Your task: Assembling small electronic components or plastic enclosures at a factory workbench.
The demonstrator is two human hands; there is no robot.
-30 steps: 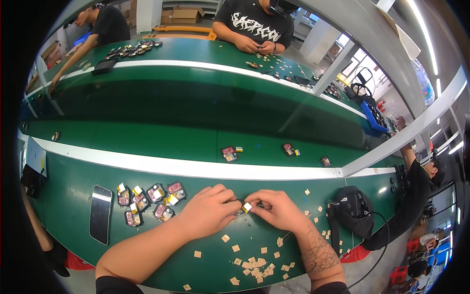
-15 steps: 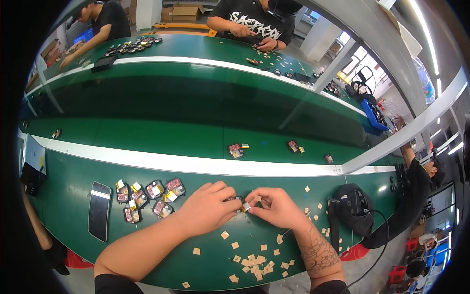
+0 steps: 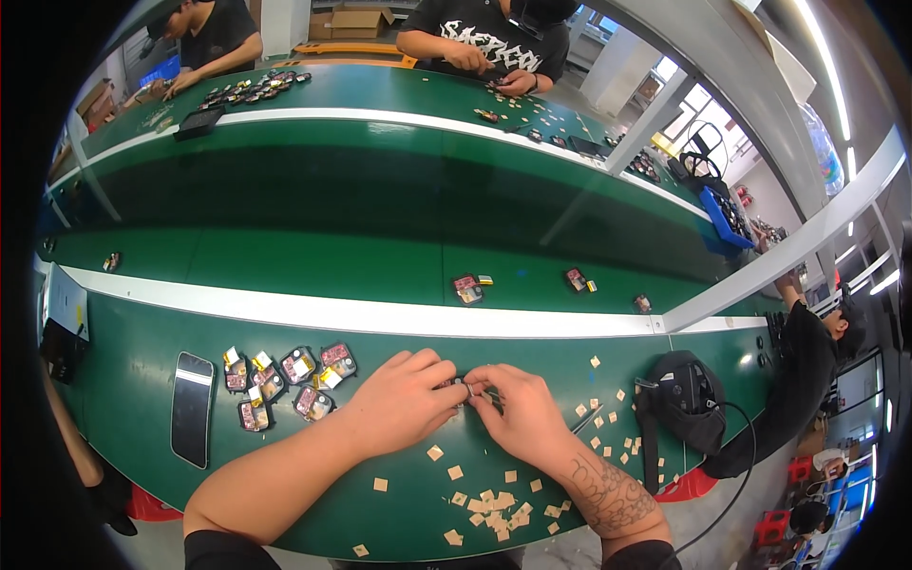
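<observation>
My left hand (image 3: 404, 396) is closed around a small black-cased electronic module (image 3: 460, 388), mostly covered by the fingers. Right against it, the fingertips of my right hand (image 3: 513, 404) are pinched together at the module's edge; what they hold is hidden. To the left of my left hand lie several similar open modules (image 3: 296, 365) with red circuit boards and yellow-and-silver parts. Below my hands, small tan square pieces (image 3: 494, 503) are heaped and scattered over the green table. A thin metal tool (image 3: 587, 419), perhaps tweezers, lies beside my right wrist.
A phone (image 3: 193, 408) lies at the left, a black bag (image 3: 686, 404) with a cable at the right. A white rail (image 3: 380, 316) separates the table from a green belt carrying a few modules (image 3: 467, 289). Co-workers sit across and at the right; a metal post (image 3: 788, 242) rises there.
My right fingers have moved left, closing against the module; the tan square seen between them is now hidden. My right forearm has shifted, uncovering more tan squares. Modules on the belt have moved slightly right.
</observation>
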